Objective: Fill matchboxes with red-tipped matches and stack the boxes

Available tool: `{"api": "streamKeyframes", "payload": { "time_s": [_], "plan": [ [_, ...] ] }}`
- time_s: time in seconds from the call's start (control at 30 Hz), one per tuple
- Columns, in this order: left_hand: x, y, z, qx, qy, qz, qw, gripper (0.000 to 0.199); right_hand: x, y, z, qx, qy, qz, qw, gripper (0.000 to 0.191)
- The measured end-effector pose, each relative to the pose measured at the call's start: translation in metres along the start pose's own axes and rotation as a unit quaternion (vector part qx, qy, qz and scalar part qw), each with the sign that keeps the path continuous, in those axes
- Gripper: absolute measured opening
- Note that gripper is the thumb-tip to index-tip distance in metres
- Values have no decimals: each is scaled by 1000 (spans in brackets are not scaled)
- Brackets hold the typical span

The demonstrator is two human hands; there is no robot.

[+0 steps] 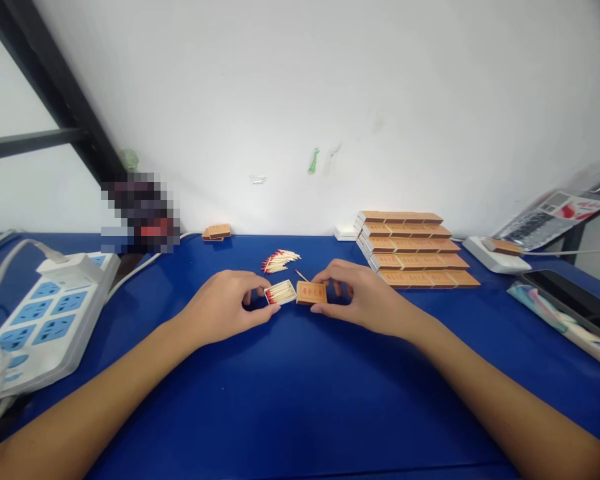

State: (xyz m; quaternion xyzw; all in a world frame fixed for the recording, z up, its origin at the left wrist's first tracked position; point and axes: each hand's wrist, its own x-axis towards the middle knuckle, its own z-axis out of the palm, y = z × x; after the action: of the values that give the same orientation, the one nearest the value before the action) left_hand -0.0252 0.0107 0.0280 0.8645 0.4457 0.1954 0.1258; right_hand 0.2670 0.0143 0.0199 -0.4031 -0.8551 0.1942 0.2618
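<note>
Between thumb and fingers, my left hand [230, 303] grips a white matchbox tray [281, 292] filled with red-tipped matches. My right hand [360, 297] is closed on the orange matchbox sleeve [311, 292], which has printed characters on its top. Tray and sleeve sit end to end, their near ends touching or almost so; I cannot tell which. Just beyond them lies a loose pile of matches [280, 261] with red heads. One single match [301, 275] rests apart, close to the fingers of my right hand.
Stepped rows of orange matchboxes [415, 253] stand at the back right, beside white trays [346, 233]. A few matchboxes [217, 232] lie at the back left. A power strip [55, 313] with cables occupies the left; a phone [575, 300] and a white adapter [495, 257] are right.
</note>
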Motion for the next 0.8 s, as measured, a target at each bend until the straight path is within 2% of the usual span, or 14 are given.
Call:
{"api": "streamKeyframes", "payload": {
  "time_s": [0.27, 0.6, 0.8],
  "plan": [
    [0, 0, 0, -12, 13, -12, 1000, 29, -3, -5, -2, -21, -5, 9, 1000, 32],
    [-1, 5, -3, -14, 15, 3, 1000, 27, -2, -6, 0, -8, 15, 11, 1000, 32],
    [1, 1, -3, -68, -3, 11, 998, 31, -1, -2, 2, 26, 8, 1, 1000, 32]
  ]
}}
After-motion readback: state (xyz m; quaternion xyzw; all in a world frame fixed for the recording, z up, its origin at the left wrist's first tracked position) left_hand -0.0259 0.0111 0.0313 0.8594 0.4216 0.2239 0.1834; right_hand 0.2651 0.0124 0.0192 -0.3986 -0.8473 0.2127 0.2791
